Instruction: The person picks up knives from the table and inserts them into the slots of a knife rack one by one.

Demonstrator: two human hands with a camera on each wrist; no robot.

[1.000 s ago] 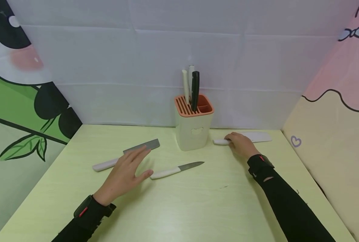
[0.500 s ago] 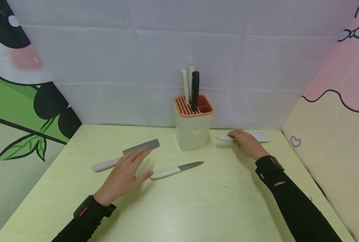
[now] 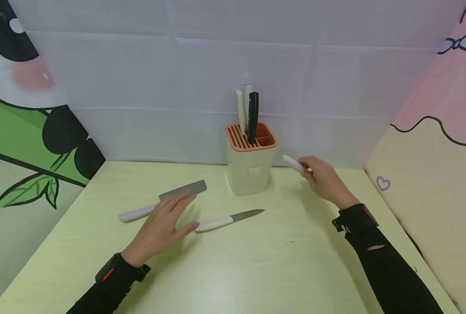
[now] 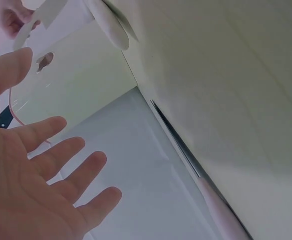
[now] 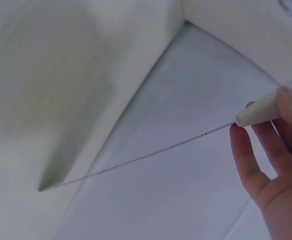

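left hand [image 3: 160, 233] over desk [image 3: 233, 270], fingers spread, released, nothing held. small knife [image 3: 215, 225] flat on desk just beside thumb; cleaver [image 3: 193, 187] on desk, partly hidden by hand. farther, right hand [image 3: 325, 181] grasps tilted knife [image 3: 292, 163] by its white handle, fingers curled, handle raised, blade tip down at desk. left of it, knife holder [image 3: 251, 182] upright, two pale handles [image 3: 241, 111], one black handle [image 3: 253, 115] sticking up. cloth [image 3: 138, 87] behind.

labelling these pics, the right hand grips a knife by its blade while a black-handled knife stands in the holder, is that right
Not the blade: the right hand grips the knife by its white handle, as the right wrist view shows. The rest stands.
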